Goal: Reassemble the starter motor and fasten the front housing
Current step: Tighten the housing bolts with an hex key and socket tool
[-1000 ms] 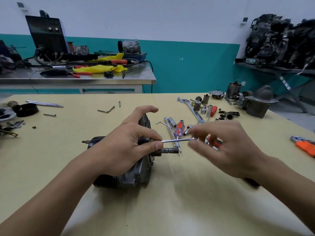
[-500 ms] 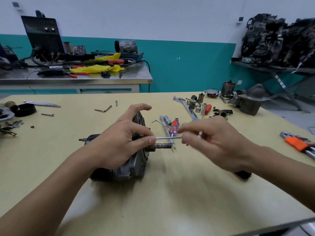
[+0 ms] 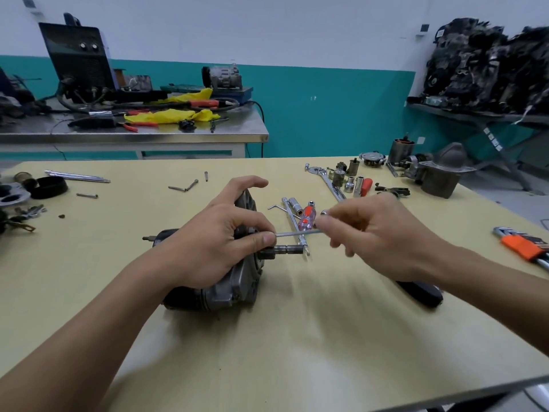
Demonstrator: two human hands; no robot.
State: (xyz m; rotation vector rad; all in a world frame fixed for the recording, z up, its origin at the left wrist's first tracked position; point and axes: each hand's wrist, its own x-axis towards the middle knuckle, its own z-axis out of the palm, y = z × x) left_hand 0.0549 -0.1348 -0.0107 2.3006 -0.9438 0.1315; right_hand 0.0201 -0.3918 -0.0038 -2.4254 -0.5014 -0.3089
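Observation:
The starter motor point(image 3: 228, 288) lies on its side on the yellow table point(image 3: 267, 337), its shaft point(image 3: 286, 250) pointing right. My left hand point(image 3: 214, 242) grips the motor's front housing from above, thumb and forefinger closing on the near end of a long thin bolt point(image 3: 297, 233). My right hand point(image 3: 377, 236) pinches the bolt's far end, level and just above the shaft. The bolt's left tip is hidden behind my left fingers.
Sockets point(image 3: 352, 182), a wrench point(image 3: 328, 181), a red-handled screwdriver point(image 3: 307, 218) and an extension bar point(image 3: 294, 221) lie behind my hands. Another starter housing point(image 3: 442, 173) sits back right, an orange-clipped hex key set point(image 3: 525, 248) at right, a black object point(image 3: 421, 292) under my right wrist, loose parts point(image 3: 29, 188) at left.
Both hands have kept their hold on the motor and the bolt. My right hand shifted slightly left along the bolt; the camera view moved a little.

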